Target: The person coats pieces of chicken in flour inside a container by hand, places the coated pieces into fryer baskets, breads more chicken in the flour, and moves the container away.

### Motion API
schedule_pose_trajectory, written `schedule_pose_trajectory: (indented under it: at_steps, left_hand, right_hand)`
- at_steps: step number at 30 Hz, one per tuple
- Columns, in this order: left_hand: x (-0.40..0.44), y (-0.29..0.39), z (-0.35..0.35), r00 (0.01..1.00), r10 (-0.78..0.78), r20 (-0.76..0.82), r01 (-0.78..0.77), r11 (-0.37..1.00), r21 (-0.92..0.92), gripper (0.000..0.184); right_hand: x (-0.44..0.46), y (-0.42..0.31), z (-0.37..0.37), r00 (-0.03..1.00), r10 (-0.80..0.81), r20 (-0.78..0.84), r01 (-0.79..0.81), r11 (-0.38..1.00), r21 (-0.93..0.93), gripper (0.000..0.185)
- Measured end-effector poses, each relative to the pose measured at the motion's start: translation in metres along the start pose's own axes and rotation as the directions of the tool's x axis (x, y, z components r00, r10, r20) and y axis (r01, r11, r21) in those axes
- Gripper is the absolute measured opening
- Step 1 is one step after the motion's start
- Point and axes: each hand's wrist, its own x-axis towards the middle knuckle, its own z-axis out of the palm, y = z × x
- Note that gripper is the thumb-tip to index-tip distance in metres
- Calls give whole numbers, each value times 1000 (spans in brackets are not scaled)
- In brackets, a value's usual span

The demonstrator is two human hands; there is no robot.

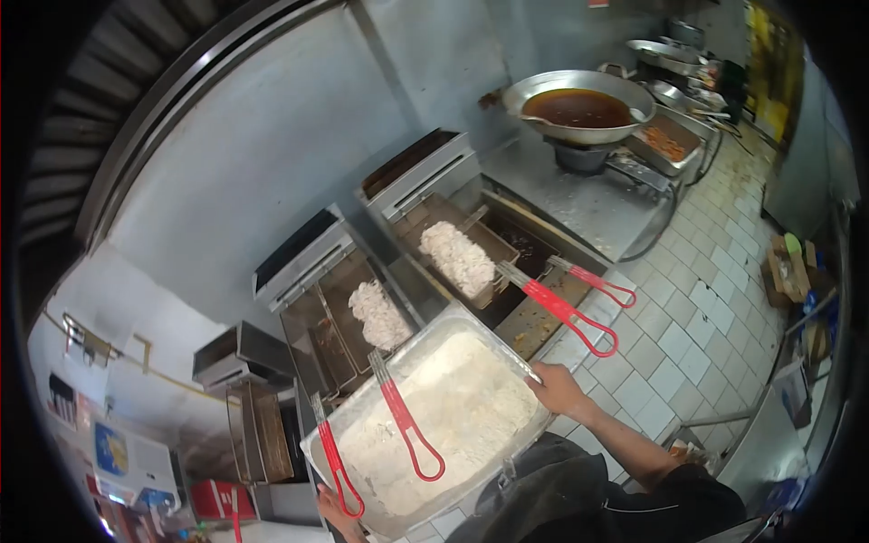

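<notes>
A large metal tray (315, 452) of pale, flour-like powder (453, 389) is held in front of my body, tilted in view. My right hand (557, 391) grips its right edge. At the near left corner, my left hand (337, 514) is closed on the rim, its fingers partly hidden. Two red fry-basket handles (407, 430) reach over the tray from the fryer behind it. Beyond the tray, one fry basket holds a heap of pale, coated food (378, 314). Another similar heap (457, 258) fills a basket to its right.
More red basket handles (566, 312) jut out on the right. Past the fryers stands a wide wok (588, 104) of dark brown liquid on a burner. A pan of orange-brown food (665, 143) sits beside it. Tiled floor (688, 308) runs along the right.
</notes>
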Motion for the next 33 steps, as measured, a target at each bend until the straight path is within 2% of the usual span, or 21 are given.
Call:
schedule_pose_trajectory:
  at_steps: [1, 2, 4, 6, 8, 10, 11, 12, 15, 17, 18, 19, 20, 21, 23, 26, 29, 32, 33]
  left_hand:
    - [-1, 15, -6, 999, 20, 36, -23, 997, 75, 42]
    - [-17, 39, -5, 998, 62, 15, -63, 997, 51, 40]
    - [-47, 77, 9, 991, 133, -29, -132, 991, 7, 45]
    - [-71, 95, 26, 988, 151, -14, -151, 988, 11, 44]
    - [-86, 104, 57, 986, 152, 73, -153, 988, -1, 43]
    - [-94, 115, 93, 965, 167, 201, -165, 986, -24, 43]
    - [-95, 120, 110, 944, 181, 274, -179, 983, -33, 43]
    - [-98, 127, 129, 919, 194, 344, -188, 981, -49, 43]
    - [-106, 146, 185, 792, 269, 548, -298, 954, -37, 44]
    - [-118, 182, 225, 654, 390, 649, -507, 862, -7, 33]
    - [-125, 201, 247, 568, 428, 703, -604, 797, 4, 38]
    - [-134, 222, 272, 602, 362, 711, -448, 891, -74, 25]
    - [-147, 242, 296, 623, 283, 729, -270, 953, -140, 32]
    - [-161, 259, 318, 630, 194, 752, -78, 979, -187, 52]
    - [-186, 292, 360, 572, 236, 785, -165, 971, -172, 50]
    - [-227, 346, 431, 486, 203, 850, -198, 973, -119, 51]
    - [-259, 395, 508, 401, 129, 907, -248, 968, -29, 55]
    - [-295, 447, 589, 288, 152, 945, -368, 929, -38, 61]
    - [-308, 461, 614, 243, 168, 956, -418, 907, -53, 64]
  right_hand:
    - [-18, 2, -1, 1000, 19, -22, -18, 1000, 12, 23]
    - [-36, 5, -4, 998, 36, -50, -35, 999, 21, 21]
    - [-97, -4, -35, 974, 179, -138, -163, 979, 119, 28]
    - [-139, -1, -63, 925, 352, -140, -344, 936, 76, 30]
    - [-187, 8, -95, 869, 455, -194, -468, 884, -22, 29]
    - [-232, 12, -129, 820, 472, -324, -522, 848, -86, 31]
    - [-256, 20, -141, 748, 557, -359, -608, 793, -37, 30]
    - [-275, 29, -156, 671, 630, -391, -679, 734, 17, 30]
    - [-320, 42, -192, 558, 542, -629, -660, 749, 60, 25]
    - [-348, 61, -217, 477, 491, -729, -684, 728, 42, 26]
    - [-357, 67, -230, 437, 475, -764, -696, 717, 48, 27]
    - [-365, 74, -244, 395, 460, -795, -708, 704, 56, 29]
    - [-374, 81, -258, 354, 447, -822, -723, 688, 63, 31]
    - [-386, 89, -273, 308, 517, -799, -782, 616, 98, 26]
    - [-404, 115, -303, 200, 642, -740, -872, 461, 164, 21]
    - [-408, 160, -347, 160, 666, -729, -742, 568, 356, 21]
    - [-424, 247, -393, 167, 682, -712, -738, 566, 369, 20]
    - [-421, 319, -460, 225, 710, -667, -755, 560, 340, 20]
    - [-433, 355, -473, 324, 581, -746, -796, 593, 117, 24]
